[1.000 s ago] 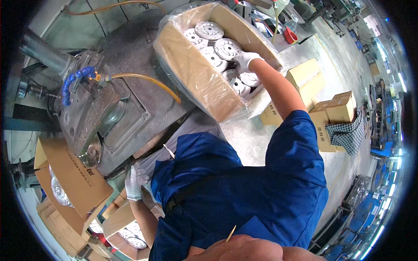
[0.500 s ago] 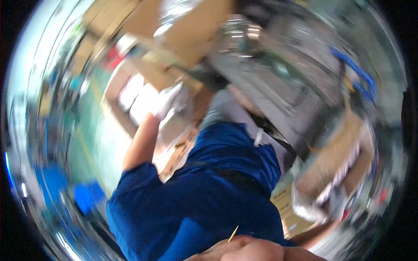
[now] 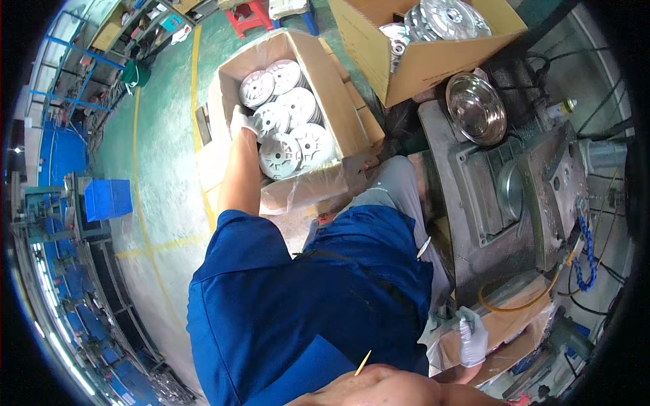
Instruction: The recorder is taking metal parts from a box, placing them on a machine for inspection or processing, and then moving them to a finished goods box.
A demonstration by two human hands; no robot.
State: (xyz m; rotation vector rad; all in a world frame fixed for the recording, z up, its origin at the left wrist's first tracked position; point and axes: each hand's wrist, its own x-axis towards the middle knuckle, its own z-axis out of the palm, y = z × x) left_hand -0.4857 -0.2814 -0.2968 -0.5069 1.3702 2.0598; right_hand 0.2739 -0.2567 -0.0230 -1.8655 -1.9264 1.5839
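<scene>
My left hand (image 3: pixel 244 126), in a white glove, reaches over the side of an open cardboard box (image 3: pixel 308 64). Its fingers close on the rim of a slotted silver metal disc (image 3: pixel 272 120). Stacks of similar discs (image 3: pixel 298 108) fill the box around it, above a clear plastic liner. At the lower right, my right hand (image 3: pixel 472 340), also gloved in white, hangs over a second cardboard box (image 3: pixel 504 318) with plastic film. Nothing shows in it and its fingers look loosely apart.
A metal press or fixture (image 3: pixel 474 196) stands at my right, with a shiny round bowl-shaped part (image 3: pixel 476 108) on it. Another cardboard box (image 3: pixel 420 68) holds metal parts ahead. A yellow hose (image 3: pixel 518 308) and blue coiled hose (image 3: pixel 586 260) hang at the right; a blue bin (image 3: pixel 108 200) sits left.
The view has swung and turned from blurred to sharp. My left hand stays at the box of discs; my right hand now shows over the box at the lower right.
</scene>
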